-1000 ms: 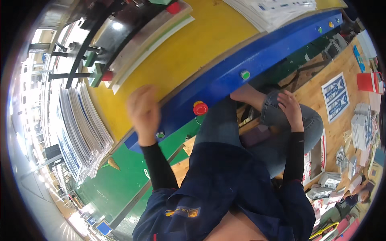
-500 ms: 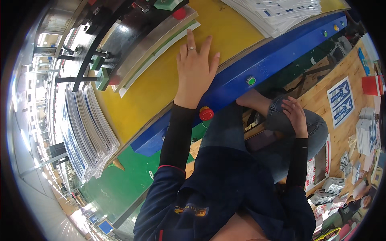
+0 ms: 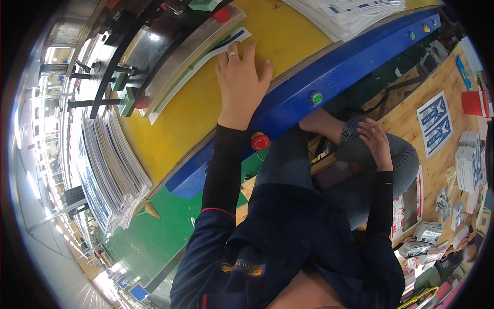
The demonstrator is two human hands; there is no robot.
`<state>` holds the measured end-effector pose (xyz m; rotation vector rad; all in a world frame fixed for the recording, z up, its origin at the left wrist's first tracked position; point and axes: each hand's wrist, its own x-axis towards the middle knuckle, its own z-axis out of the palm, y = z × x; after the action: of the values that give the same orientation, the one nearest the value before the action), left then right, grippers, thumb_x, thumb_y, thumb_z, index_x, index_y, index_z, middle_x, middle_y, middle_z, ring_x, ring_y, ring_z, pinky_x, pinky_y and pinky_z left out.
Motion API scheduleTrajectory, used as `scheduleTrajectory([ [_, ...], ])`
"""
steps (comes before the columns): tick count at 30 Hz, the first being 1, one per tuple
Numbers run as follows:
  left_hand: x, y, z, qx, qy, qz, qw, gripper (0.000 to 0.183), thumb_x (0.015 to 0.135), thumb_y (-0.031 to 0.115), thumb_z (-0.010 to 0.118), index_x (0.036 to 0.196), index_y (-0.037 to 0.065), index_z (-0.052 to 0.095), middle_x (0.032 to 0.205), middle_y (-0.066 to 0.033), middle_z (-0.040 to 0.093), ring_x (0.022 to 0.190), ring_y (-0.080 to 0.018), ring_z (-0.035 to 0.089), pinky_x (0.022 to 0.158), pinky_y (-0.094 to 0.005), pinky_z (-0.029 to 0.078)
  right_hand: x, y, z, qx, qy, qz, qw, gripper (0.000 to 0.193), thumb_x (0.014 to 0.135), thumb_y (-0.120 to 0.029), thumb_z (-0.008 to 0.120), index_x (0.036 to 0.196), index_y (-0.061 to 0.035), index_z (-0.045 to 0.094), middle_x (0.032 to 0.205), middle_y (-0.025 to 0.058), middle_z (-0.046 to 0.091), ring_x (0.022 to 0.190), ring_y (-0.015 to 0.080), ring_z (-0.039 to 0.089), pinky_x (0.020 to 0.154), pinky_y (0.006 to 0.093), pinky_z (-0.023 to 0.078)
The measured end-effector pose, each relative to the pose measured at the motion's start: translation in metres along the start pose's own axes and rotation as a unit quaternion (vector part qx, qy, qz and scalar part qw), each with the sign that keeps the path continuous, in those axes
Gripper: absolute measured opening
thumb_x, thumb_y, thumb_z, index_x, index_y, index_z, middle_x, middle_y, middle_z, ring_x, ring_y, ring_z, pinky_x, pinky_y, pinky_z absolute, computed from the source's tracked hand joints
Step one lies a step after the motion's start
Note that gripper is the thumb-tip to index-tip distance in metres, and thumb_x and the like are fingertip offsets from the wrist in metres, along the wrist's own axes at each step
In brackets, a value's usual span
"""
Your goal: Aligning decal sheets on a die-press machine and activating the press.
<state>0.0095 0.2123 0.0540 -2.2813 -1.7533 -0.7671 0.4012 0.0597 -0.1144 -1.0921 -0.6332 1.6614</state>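
Note:
My left hand lies over the yellow tabletop, fingers apart and bent at the tips, a ring on one finger. Those fingertips meet the edge of a white printed sheet, most of which is hidden under the metal bar of a machine. My right hand rests with loosely stretched fingers on my jeans-covered knee and holds nothing.
Along the table front runs a blue rail with a red stop button and a green button. Stacked sheets stand at left and far right. A wooden table at right carries a printed sheet and a red container.
My left hand's fingers have bent at the sheet. More of the sheet's dark blue print shows beyond the metal bar. My right hand stays on the knee.

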Motion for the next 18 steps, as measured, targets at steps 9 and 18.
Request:
scheduleTrajectory([
  [9, -0.016, -0.002, -0.001, 0.001, 0.017, 0.01, 1.0, 0.039, 0.092, 0.027, 0.066, 0.127, 0.01, 0.065, 0.135, -0.0215, 0.057, 0.117, -0.0416, 0.055, 0.099, -0.0518, 0.044, -0.001, 0.004, 0.002, -0.039, -0.005, -0.001, 0.999, 0.045, 0.106, -0.021, 0.05, 0.146, -0.0008, 0.048, 0.138, 0.0176, 0.061, 0.123, 0.0249, 0.061, 0.101, 0.0341, 0.049],
  [18, -0.012, -0.013, 0.003, 0.01, 0.031, 0.048, 0.998, 0.03, 0.093, 0.028, 0.067, 0.115, 0.008, 0.065, 0.119, -0.0215, 0.066, 0.098, -0.0417, 0.065, 0.089, -0.0501, 0.05, 0.0, 0.001, 0.009, -0.039, -0.012, -0.011, 0.999, 0.042, 0.107, -0.023, 0.051, 0.144, -0.003, 0.051, 0.135, 0.0155, 0.063, 0.122, 0.0257, 0.062, 0.104, 0.0362, 0.048],
])
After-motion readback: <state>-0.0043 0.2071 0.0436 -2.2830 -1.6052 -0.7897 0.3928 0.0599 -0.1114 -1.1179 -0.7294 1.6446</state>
